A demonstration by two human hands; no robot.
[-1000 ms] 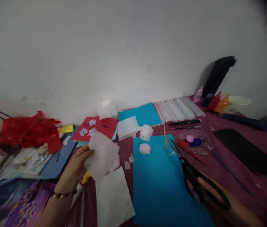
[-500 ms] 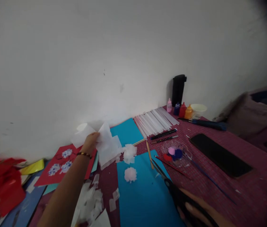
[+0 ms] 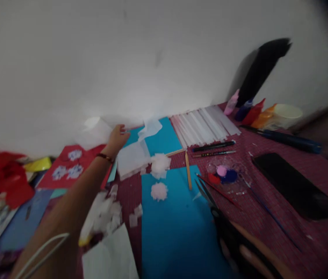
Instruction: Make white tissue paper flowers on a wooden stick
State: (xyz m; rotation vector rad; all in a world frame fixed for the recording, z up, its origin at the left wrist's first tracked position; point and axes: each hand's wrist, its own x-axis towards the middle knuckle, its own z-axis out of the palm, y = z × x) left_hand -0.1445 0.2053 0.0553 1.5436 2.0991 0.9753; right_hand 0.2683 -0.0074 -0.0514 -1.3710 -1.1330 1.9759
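Observation:
My left hand [image 3: 119, 137] reaches toward the wall, fingers apart and seemingly holding nothing. Just right of it, a thin white paper piece [image 3: 151, 129] lies over the farther blue sheet, and a white tissue sheet [image 3: 133, 157] rests below. To its left stands white rolled paper [image 3: 94, 130], blurred. At lower right, my right hand [image 3: 249, 248] grips black-handled scissors [image 3: 222, 219], their blades slightly parted above the large blue sheet [image 3: 175, 232]. A fluffy pale pink paper puff [image 3: 159, 191] sits on that sheet, with stacked white tissue squares [image 3: 160, 164] at its top edge.
White strips [image 3: 204, 126], pens [image 3: 213, 146], a wooden stick [image 3: 188, 170], a red brush [image 3: 217, 190] and a paint palette [image 3: 224, 174] lie around. Farther right are paint bottles [image 3: 252, 114], a bowl [image 3: 287, 111] and a phone [image 3: 296, 186]. Red card [image 3: 62, 155] and paper scraps [image 3: 105, 213] lie left.
My left hand has let go of the white tissue sheet, which now lies lower on the table. The view has tilted and shifted; the scissors stay in my right hand.

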